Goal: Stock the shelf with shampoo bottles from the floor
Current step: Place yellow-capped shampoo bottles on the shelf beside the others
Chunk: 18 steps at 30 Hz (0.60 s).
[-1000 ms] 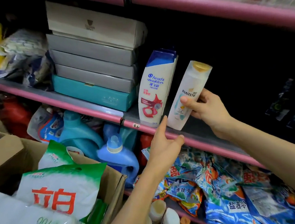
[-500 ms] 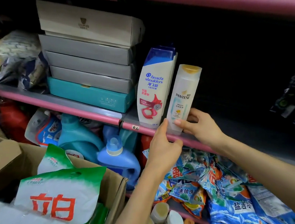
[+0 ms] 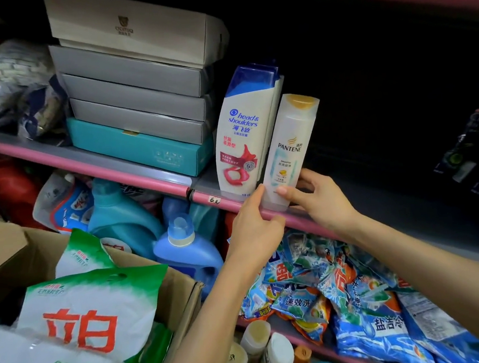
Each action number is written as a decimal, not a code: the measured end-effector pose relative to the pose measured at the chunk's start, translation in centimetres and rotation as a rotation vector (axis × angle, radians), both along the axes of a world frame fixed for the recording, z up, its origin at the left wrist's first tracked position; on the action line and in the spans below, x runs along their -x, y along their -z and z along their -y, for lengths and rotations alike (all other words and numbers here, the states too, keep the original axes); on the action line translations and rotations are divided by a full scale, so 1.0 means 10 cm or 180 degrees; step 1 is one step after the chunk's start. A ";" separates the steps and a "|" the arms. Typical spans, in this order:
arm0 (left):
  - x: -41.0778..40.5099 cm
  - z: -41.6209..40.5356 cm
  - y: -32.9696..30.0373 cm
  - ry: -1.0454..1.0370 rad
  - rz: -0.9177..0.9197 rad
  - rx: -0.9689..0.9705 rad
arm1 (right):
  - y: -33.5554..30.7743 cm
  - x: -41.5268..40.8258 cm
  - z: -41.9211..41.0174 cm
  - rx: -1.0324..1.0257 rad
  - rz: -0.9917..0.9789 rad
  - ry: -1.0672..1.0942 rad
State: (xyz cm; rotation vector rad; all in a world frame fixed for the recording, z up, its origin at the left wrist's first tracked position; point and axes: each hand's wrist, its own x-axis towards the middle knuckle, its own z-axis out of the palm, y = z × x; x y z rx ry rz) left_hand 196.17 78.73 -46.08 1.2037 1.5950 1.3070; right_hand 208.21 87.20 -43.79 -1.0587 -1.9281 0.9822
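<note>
Pantene bottle (image 3: 287,151): stands upright on the shelf (image 3: 133,173) at its front edge, between the two hands, gold cap up, label facing out.
Right hand (image 3: 321,200): curls round the base of the Pantene bottle from the right, thumb across the front low on the label, fingers behind.
Left hand (image 3: 255,223): fingers fairly straight, fingertips touching the lower left corner of the Pantene bottle, thumb resting on the pink front rail of the shelf; it grasps nothing.
Head & Shoulders bottle (image 3: 243,134): upright just left of the Pantene bottle and above the left hand, blue cap up, touching or almost touching its neighbour; a second like bottle shows behind it.
Stacked boxes (image 3: 137,83): grey ones on a teal one, further left of the left hand on the same shelf.
Detergent jugs (image 3: 186,252): blue, on the level below, left of the left forearm.
Powder sachets (image 3: 343,293): blue packets piled below both forearms.
Cardboard box (image 3: 16,258): lower left, holding a white and green bag (image 3: 90,310).
</note>
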 end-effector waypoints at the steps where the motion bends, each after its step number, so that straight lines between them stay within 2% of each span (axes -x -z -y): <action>1: 0.00 0.00 0.00 -0.0005 -0.0011 -0.0006 | -0.01 0.00 0.00 -0.0023 0.0069 0.0013; 5: 0.03 0.04 0.02 -0.0157 -0.0015 -0.0169 | -0.05 0.02 0.07 -0.0232 0.0401 0.0277; 10: 0.07 0.18 0.11 -0.0345 -0.0101 -0.0338 | -0.03 -0.01 0.39 -0.0427 -0.0006 0.1058; 13: 0.13 0.31 0.29 -0.0118 -0.0216 -0.0157 | 0.08 -0.04 0.67 -0.0360 -0.0296 0.1065; 18: 0.17 0.56 0.68 0.0238 -0.0632 0.0425 | 0.59 -0.12 1.09 0.0184 -0.0255 0.0831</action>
